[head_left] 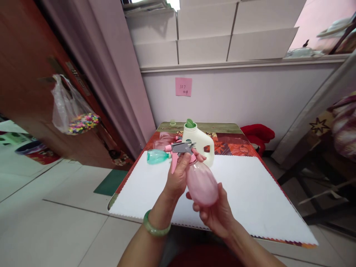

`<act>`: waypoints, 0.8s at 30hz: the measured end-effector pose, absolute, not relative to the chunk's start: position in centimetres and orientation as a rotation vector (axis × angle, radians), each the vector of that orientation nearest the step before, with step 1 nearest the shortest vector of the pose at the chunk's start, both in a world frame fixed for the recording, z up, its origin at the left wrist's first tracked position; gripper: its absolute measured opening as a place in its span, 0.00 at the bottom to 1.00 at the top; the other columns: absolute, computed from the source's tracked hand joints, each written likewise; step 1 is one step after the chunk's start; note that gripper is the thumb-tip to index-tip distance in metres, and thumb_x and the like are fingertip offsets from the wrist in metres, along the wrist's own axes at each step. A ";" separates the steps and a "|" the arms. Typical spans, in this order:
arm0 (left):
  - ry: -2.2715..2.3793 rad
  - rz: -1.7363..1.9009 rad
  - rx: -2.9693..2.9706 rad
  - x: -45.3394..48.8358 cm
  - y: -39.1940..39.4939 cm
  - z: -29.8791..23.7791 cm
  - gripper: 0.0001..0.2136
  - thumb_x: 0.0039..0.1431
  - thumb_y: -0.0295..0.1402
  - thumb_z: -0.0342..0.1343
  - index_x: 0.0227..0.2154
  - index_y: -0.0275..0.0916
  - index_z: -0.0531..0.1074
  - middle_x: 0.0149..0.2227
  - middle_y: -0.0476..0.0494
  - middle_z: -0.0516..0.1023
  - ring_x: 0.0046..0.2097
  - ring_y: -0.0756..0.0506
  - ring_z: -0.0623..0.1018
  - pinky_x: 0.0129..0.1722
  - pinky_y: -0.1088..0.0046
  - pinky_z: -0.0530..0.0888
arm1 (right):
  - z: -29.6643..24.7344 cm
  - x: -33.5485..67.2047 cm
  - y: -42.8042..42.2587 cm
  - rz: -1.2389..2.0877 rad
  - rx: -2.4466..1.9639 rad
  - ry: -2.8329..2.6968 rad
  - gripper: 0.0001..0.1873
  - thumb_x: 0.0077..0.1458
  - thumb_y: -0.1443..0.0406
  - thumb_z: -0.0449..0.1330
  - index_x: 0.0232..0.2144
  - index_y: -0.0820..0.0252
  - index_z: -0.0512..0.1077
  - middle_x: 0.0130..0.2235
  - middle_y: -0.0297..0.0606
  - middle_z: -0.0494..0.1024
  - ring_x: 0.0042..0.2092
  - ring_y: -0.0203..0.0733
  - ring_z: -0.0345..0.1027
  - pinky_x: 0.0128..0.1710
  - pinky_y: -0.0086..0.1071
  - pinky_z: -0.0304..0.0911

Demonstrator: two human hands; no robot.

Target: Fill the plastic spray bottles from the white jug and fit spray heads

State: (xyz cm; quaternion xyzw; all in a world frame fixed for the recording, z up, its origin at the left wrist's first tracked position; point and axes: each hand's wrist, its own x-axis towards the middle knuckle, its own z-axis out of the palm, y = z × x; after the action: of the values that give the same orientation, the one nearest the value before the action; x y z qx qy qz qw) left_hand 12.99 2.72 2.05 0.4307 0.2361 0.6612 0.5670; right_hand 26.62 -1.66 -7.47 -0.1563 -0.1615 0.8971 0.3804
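I hold a pink spray bottle [201,183] above the near part of a table covered by a white cloth [250,193]. My right hand [217,215] cups the bottle's base from below. My left hand [180,176], with a green bangle on its wrist, is wrapped round the bottle's neck just under the grey and pink trigger head [180,150]. Behind it stand a white jug with a green cap [198,142] and a teal spray bottle [155,156] lying on its side.
A pale pink bottle [164,141] and a small green cap [172,122] lie at the table's far end. Red fabric [257,134] sits beyond the far right corner. A plastic bag of coloured beads [73,111] hangs on the door at left.
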 end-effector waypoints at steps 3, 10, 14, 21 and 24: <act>0.590 1.629 1.018 13.2 2.8 1.9 0.14 0.62 0.45 0.64 0.40 0.39 0.76 0.33 0.44 0.79 0.47 0.39 0.82 0.55 0.57 0.74 | -7.4 25.7 -2.1 1.883 -0.576 -0.687 0.45 0.47 0.40 0.71 0.60 0.55 0.67 0.49 0.48 0.81 0.37 0.47 0.77 0.24 0.33 0.74; 0.560 1.590 0.864 13.2 3.1 1.6 0.18 0.61 0.51 0.63 0.40 0.39 0.77 0.33 0.46 0.79 0.42 0.41 0.83 0.52 0.59 0.76 | -8.1 25.3 -2.2 1.137 -0.899 -0.913 0.69 0.24 0.55 0.85 0.67 0.42 0.55 0.67 0.45 0.65 0.67 0.62 0.60 0.57 0.49 0.70; 0.523 1.525 0.896 12.8 3.0 1.8 0.19 0.61 0.52 0.63 0.38 0.38 0.77 0.30 0.45 0.78 0.44 0.39 0.83 0.53 0.56 0.76 | -7.2 26.6 -1.1 2.130 -0.624 -0.643 0.55 0.44 0.27 0.61 0.62 0.55 0.66 0.50 0.51 0.81 0.39 0.50 0.79 0.25 0.34 0.72; 0.568 1.536 0.996 12.2 3.0 1.7 0.17 0.64 0.49 0.62 0.39 0.37 0.78 0.32 0.42 0.81 0.47 0.38 0.82 0.55 0.57 0.74 | -6.8 27.0 -0.8 2.229 -0.538 -0.621 0.45 0.49 0.33 0.64 0.55 0.60 0.72 0.43 0.48 0.83 0.29 0.41 0.76 0.20 0.27 0.66; 0.612 1.587 1.021 12.1 3.3 1.6 0.17 0.63 0.47 0.63 0.40 0.37 0.78 0.34 0.42 0.81 0.46 0.39 0.82 0.53 0.58 0.75 | -7.0 26.0 -1.3 1.746 -0.688 -0.815 0.47 0.42 0.45 0.76 0.59 0.52 0.65 0.54 0.45 0.78 0.45 0.51 0.78 0.36 0.37 0.75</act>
State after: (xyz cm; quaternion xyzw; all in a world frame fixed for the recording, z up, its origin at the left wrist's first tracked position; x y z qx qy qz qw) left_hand 12.14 3.35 1.60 0.4307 0.2583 0.6697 0.5471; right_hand 26.02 -1.29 -6.96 -0.2870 -0.3400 0.7285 0.5209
